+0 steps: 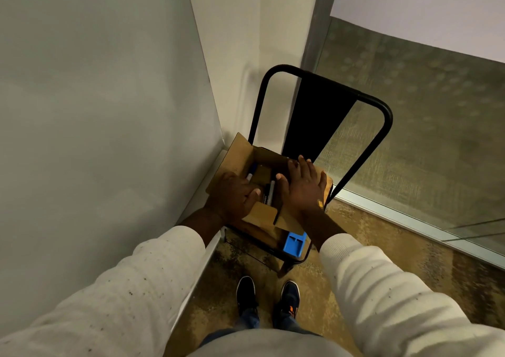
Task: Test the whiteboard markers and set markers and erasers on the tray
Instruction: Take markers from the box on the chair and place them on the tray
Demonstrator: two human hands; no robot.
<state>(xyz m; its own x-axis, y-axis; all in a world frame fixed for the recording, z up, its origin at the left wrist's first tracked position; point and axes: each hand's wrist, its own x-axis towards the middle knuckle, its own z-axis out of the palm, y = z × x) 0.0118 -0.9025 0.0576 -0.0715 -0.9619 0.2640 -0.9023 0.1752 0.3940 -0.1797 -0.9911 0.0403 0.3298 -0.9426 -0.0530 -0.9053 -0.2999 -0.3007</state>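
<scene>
An open cardboard box (243,151) stands on the seat of a black metal chair. Inside it lie whiteboard markers: a dark one (270,192) in the middle and a blue-capped one (250,173) toward the left. My left hand (235,195) rests on the box's left side, fingers bent over the edge near a flap. My right hand (306,184) lies flat with straight, spread fingers on the right flap. A blue eraser (294,244) sits on the seat in front of the box. The whiteboard (103,110) fills the left, with its pale tray (202,192) along the bottom edge.
The black chair (328,88) stands in the corner between the whiteboard wall and a glass partition (423,127) on the right. My shoes (267,296) are on brownish carpet just before the chair. A white wall column (246,42) rises behind.
</scene>
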